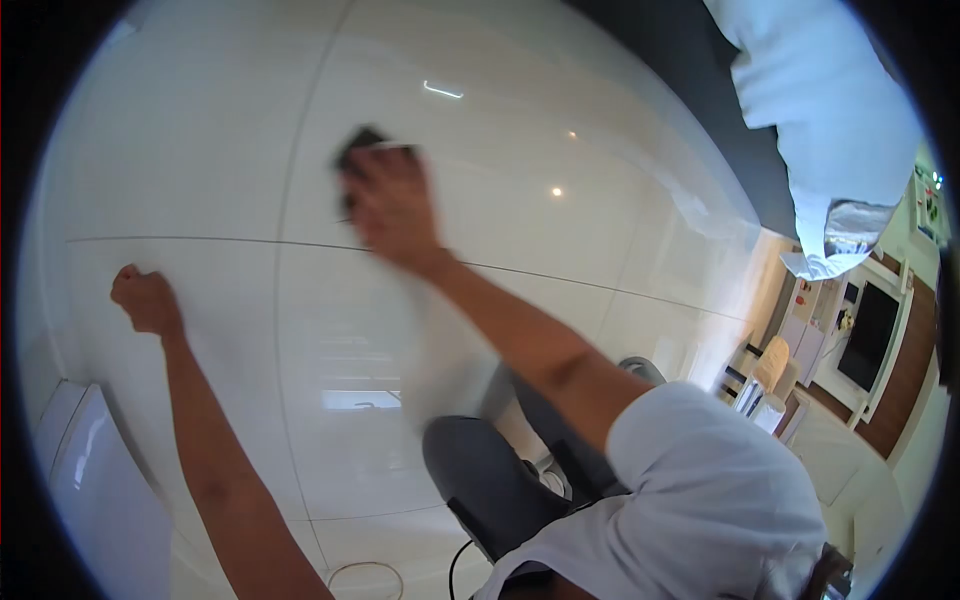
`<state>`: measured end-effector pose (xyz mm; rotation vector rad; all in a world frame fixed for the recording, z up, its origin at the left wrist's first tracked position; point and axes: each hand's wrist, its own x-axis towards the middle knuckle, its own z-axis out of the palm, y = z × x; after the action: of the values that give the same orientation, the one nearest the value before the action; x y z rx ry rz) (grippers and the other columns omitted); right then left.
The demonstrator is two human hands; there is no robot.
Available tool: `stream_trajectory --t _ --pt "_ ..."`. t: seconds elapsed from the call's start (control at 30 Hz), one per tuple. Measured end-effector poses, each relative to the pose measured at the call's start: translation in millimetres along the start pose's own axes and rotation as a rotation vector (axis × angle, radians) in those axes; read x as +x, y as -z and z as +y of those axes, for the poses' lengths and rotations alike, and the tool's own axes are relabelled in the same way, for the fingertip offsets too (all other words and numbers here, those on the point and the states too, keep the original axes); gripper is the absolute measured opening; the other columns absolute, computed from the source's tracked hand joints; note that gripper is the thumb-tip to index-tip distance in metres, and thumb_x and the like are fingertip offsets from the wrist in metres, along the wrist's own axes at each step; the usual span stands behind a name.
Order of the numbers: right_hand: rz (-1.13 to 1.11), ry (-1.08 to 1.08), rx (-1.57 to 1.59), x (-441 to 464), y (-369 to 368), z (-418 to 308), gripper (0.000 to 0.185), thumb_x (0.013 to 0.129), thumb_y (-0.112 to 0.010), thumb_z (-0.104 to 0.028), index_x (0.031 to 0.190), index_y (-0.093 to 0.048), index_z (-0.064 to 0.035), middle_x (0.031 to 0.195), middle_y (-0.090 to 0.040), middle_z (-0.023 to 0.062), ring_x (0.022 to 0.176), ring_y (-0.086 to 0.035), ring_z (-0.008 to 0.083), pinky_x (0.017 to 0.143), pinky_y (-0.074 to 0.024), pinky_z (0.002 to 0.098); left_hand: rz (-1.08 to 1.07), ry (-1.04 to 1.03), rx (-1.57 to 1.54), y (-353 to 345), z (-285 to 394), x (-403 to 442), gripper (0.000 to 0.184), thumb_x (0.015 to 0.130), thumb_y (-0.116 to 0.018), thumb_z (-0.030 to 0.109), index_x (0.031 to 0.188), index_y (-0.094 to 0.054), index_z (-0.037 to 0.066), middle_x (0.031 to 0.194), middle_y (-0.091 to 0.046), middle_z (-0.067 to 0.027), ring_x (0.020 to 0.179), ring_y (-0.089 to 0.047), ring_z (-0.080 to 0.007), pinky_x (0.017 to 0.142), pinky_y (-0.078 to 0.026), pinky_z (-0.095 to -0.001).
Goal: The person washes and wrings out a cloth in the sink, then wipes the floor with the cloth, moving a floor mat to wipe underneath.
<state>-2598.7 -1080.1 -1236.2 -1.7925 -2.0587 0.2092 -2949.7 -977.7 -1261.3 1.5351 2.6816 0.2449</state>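
My right hand (pixel 395 205) is smeared by motion, its fingers over a dark pad (pixel 362 145) on the glossy white tiles (pixel 480 180). Blur hides the pad's exact kind; a thin pale edge shows along its top. On the left, my left hand (pixel 145 300) is closed in a fist and rests on the tiles near a grout line. Nothing shows in that hand, though the inside of the fist is hidden.
My bent knees in dark trousers (pixel 480 465) are below my right arm. A white box-like fixture (pixel 100 490) stands at lower left. Dark furniture with pale bedding (pixel 800 90) borders the upper right. A television (pixel 868 336) and chair (pixel 770 365) are farther off. A thin cable loop (pixel 365 565) lies below.
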Motion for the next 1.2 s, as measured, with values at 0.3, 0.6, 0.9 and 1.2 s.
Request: stream_trajectory --t 0.3,0.6,0.9,1.2 --pt "0.367 -1.13 -0.539 -173.9 129.8 290.4 0.047 0.088 -0.045 -0.031 0.125 -0.043 -0.0014 0.127 -0.046 0.0182 0.121 -0.038 0.0364 0.1 -0.0271 0.0522 0.079 -0.282 -0.696 19.7 104.7 -210.0 0.005 0.093 -0.044 0.003 0.093 -0.047 0.0 0.086 -0.048 -0.0092 0.078 -0.049 -0.0197 0.073 -0.044 -0.0292" --pt "0.203 0.08 0.005 114.0 37.2 115.5 0.04 0.075 -0.057 -0.021 0.111 -0.056 -0.0032 0.122 -0.049 0.0166 0.114 -0.042 0.0332 0.099 -0.0233 0.0579 -0.241 -0.451 -0.595 3.5 233.6 -355.8 0.024 0.072 -0.048 -0.011 0.088 -0.042 0.005 0.092 -0.045 -0.0088 0.077 -0.054 -0.0274 0.056 -0.047 -0.0376" --pt "0.337 -0.232 0.352 107.1 106.1 339.9 0.017 0.074 -0.054 -0.015 0.088 -0.056 -0.0081 0.092 -0.055 0.0063 0.088 -0.052 0.0234 0.082 -0.0388 0.04 -0.306 -0.417 -0.438 -3.6 233.1 -358.9 0.023 0.073 -0.052 -0.007 0.089 -0.044 0.007 0.094 -0.048 -0.0087 0.087 -0.054 -0.0282 0.06 -0.047 -0.0391" --pt "0.235 -0.767 -0.569 -182.9 142.0 307.1 0.048 0.095 -0.036 -0.037 0.132 -0.043 -0.0062 0.139 -0.036 0.0158 0.126 -0.035 0.0357 0.102 -0.025 0.0516 -0.332 -0.358 -0.558 -3.1 230.4 -360.5 0.016 0.078 -0.049 0.0 0.092 -0.053 0.006 0.103 -0.052 -0.0134 0.084 -0.057 -0.0339 0.067 -0.05 -0.0429"
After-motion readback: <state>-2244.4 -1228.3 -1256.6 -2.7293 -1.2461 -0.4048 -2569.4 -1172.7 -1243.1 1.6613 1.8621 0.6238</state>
